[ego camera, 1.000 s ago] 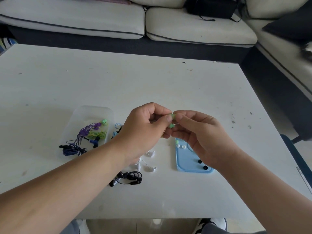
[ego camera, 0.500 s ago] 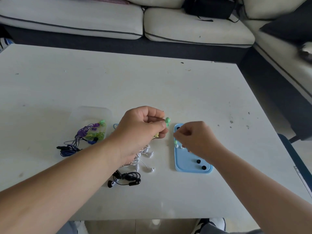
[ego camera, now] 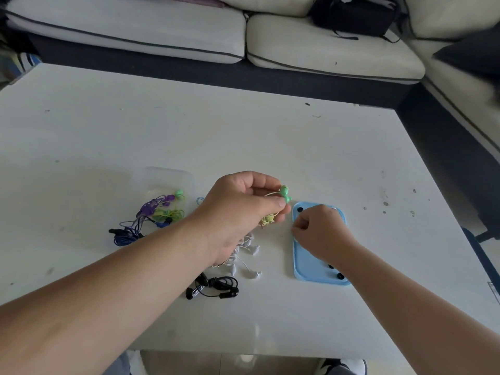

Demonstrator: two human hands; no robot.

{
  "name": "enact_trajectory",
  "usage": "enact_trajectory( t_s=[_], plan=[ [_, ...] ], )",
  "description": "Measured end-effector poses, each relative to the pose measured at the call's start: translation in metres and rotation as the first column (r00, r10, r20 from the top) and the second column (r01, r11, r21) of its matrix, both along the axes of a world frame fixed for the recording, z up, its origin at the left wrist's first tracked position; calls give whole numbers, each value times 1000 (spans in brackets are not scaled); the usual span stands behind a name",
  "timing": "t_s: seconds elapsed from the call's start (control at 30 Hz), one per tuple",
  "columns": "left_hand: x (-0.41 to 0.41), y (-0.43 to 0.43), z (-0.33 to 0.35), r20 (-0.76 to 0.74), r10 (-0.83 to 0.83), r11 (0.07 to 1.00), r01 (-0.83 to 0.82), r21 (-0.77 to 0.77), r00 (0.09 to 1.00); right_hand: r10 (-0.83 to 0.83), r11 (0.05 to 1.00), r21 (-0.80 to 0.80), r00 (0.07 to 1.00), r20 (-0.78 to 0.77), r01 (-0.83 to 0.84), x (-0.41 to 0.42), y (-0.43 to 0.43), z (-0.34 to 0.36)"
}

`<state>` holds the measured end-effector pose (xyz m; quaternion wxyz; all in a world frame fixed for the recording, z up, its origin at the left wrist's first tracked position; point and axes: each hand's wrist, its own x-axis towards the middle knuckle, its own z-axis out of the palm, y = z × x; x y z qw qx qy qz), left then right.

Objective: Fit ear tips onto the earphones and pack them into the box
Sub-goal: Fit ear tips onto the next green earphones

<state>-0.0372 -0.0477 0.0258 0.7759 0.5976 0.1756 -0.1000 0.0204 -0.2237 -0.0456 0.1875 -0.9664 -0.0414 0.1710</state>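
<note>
Right hand (ego camera: pixel 319 231) gone from left hand (ego camera: pixel 238 212) down onto blue tray (ego camera: pixel 308 269), fingers curled at tray's far end; whether pinching anything, cannot tell. Left hand pinches green earbud (ego camera: pixel 284 192) above desk (ego camera: pixel 270 136), cable looped under fingers. Black tips (ego camera: pixel 299 210) on tray. Clear box (ego camera: pixel 167 177) at left, earphones (ego camera: pixel 159 212) spilling from it.

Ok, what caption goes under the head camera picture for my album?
Left hand holds green earphones while right hand reaches over the blue tray.
</note>
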Motion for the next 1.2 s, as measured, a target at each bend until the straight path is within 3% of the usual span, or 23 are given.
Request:
enact_trajectory(
  t_s=[0.1, 0.17, 0.23, 0.33, 0.43, 0.6, 0.73, 1.2],
  plan=[
    [0, 1, 1, 0, 9, 1000, -9, -9, 1000, -1, 995, 96, 997, 79, -7, -1, -3, 11],
    [1, 2, 0, -1, 14, 1000, -14, -10, 1000, -63, 958, 283, 994, 85, 36, -4, -4, 25],
    [3, 3, -1, 4, 15, 1000, -15, 9, 1000, -144, 835, 531, 989, -36, 141, -10, -3, 42],
    [8, 3, -4, 19, 24, 999, -25, 41, 1000, -196, 533, 782, 946, -258, 323, -17, 0, 59],
    [10, 1, -5, 44, 31, 998, -33, 47, 999, -178, 345, 839, 907, -382, 421, -19, 1, 64],
    [9, 3, -7, 67, 11, 996, -17, 88, 998, -120, 185, 857, 876, -467, 482, -18, 1, 67],
    [8, 1, -4, 83, -30, 990, 18, 137, 996, -90, 137, 862, 873, -479, 487, -17, -2, 68],
    [9, 2, -3, 138, -23, 978, -6, 209, 990, -63, 160, 879, 894, -444, 448, -18, 1, 66]
  ],
)
